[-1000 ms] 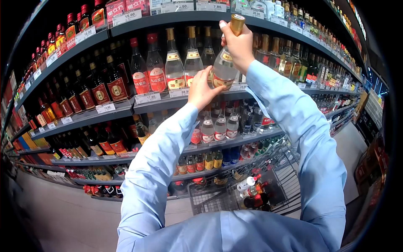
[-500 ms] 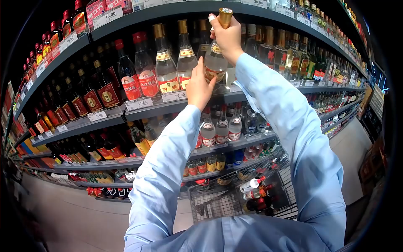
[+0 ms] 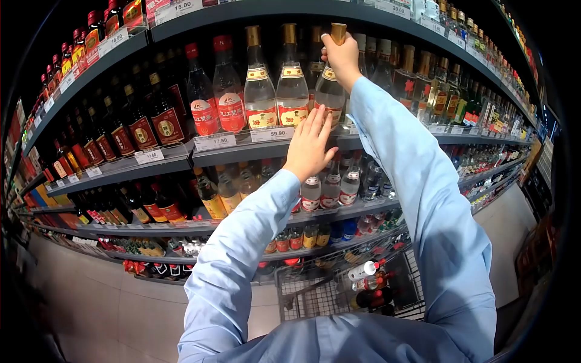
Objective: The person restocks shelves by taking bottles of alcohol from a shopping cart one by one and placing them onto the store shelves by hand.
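My right hand (image 3: 344, 59) is wrapped round the neck of a clear glass liquor bottle (image 3: 330, 92), just under its gold cap. The bottle stands upright at the shelf, its lower part partly covered by my left hand (image 3: 310, 144). That hand is open, fingers stretched out, with the tips at the bottle's label; whether they press on it I cannot tell. Left of it stand two matching gold-capped bottles, the nearer one (image 3: 292, 91) and another (image 3: 260, 91). A price tag (image 3: 272, 134) reading 59.90 sits on the shelf edge below them.
Red-capped bottles (image 3: 230, 97) and dark bottles (image 3: 164, 118) line the same shelf to the left. More clear bottles (image 3: 407, 78) stand to the right. An upper shelf edge (image 3: 254, 13) runs overhead. Below me, a wire shopping cart (image 3: 308, 299) holds several bottles, including a white one (image 3: 363, 270).
The held bottle has come down from a tilted, raised position to upright at the shelf. My left hand has moved lower and right, its fingers now flatter against the bottle's front. The view has shifted slightly.
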A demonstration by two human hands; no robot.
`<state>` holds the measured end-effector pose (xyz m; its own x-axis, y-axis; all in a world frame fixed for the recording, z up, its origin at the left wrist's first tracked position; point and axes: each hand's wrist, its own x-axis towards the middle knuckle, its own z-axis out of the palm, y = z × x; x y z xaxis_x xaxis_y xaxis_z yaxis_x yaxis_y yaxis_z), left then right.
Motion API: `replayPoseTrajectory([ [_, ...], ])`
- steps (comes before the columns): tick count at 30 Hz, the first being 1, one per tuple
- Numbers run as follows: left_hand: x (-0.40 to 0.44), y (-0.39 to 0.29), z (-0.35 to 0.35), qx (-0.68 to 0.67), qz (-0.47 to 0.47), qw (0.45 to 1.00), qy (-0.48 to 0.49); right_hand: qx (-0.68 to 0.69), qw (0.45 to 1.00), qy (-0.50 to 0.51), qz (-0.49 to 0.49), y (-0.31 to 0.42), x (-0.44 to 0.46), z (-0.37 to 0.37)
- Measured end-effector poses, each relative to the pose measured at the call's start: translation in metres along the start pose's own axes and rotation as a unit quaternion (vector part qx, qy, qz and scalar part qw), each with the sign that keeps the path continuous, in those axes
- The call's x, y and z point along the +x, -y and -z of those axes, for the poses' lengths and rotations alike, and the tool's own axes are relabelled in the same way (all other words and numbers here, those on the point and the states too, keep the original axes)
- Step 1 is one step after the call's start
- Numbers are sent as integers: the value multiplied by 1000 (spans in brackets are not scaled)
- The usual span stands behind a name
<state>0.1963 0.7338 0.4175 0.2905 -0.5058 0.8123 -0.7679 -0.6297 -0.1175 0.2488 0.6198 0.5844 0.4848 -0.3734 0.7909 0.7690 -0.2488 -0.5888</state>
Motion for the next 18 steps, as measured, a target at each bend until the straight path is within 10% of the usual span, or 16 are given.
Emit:
replayPoseTrajectory([
  [18,-15,3,-11,67,-23,997,33,-282,959,7,26,-43,-3,9],
])
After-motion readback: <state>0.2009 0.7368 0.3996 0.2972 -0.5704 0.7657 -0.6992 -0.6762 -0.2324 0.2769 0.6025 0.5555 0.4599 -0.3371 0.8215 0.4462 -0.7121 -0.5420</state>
